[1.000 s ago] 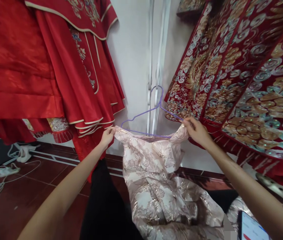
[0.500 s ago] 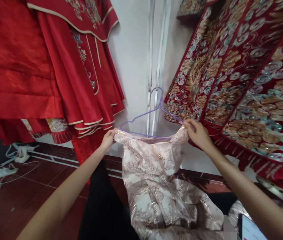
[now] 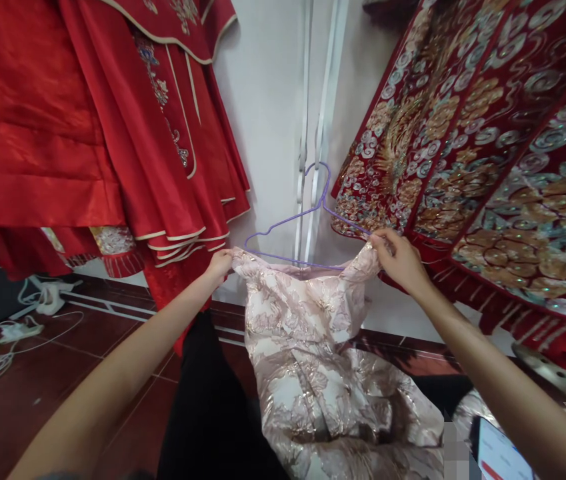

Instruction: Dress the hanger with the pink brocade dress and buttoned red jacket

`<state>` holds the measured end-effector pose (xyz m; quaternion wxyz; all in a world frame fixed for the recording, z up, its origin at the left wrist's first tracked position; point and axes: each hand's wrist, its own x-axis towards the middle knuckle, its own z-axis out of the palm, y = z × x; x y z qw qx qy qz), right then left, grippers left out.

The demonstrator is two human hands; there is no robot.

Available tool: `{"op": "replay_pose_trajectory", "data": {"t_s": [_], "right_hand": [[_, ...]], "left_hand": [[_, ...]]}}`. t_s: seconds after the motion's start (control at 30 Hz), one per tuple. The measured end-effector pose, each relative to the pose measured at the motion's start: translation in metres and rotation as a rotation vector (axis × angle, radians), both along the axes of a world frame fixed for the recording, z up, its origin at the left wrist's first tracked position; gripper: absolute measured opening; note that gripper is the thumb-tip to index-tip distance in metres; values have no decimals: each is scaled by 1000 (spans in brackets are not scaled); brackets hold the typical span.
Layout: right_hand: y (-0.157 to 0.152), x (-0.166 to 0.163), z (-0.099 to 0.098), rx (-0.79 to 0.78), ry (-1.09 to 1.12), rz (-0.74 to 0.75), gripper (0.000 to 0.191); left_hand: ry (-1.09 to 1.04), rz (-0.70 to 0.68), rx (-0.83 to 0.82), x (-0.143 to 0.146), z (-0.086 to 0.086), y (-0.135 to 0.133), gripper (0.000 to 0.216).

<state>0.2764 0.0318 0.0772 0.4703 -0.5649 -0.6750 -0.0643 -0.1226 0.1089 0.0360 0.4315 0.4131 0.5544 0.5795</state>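
Note:
A pale pink brocade garment (image 3: 307, 347) hangs between my hands on a thin purple wire hanger (image 3: 307, 217). My left hand (image 3: 219, 265) pinches the garment's left shoulder corner, fingers closed on the cloth. My right hand (image 3: 397, 259) grips the right shoulder corner together with the hanger's right end. The hanger's hook rises above the cloth, in front of the white wall. The lower part of the garment drapes down over my lap.
Red satin robes (image 3: 87, 127) hang at the left. Dark red garments with gold and silver embroidery (image 3: 487, 153) hang at the right. White rails (image 3: 317, 100) run up the wall. White cables (image 3: 7, 333) lie on the dark red floor tiles. A phone screen (image 3: 500, 457) shows at the bottom right.
Both hands and the hanger with the pink garment have risen slightly; the grip on both corners is unchanged.

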Motion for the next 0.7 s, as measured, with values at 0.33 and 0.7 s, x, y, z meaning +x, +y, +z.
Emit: {"op": "replay_pose_trajectory", "data": {"t_s": [0.33, 0.7], "right_hand": [[1, 2, 1, -9, 0, 12, 30], [-1, 17, 9, -157, 167, 239, 29]], "left_hand": [[26, -129, 154, 1, 3, -6, 18], [192, -423, 384, 29, 74, -19, 35]]}}
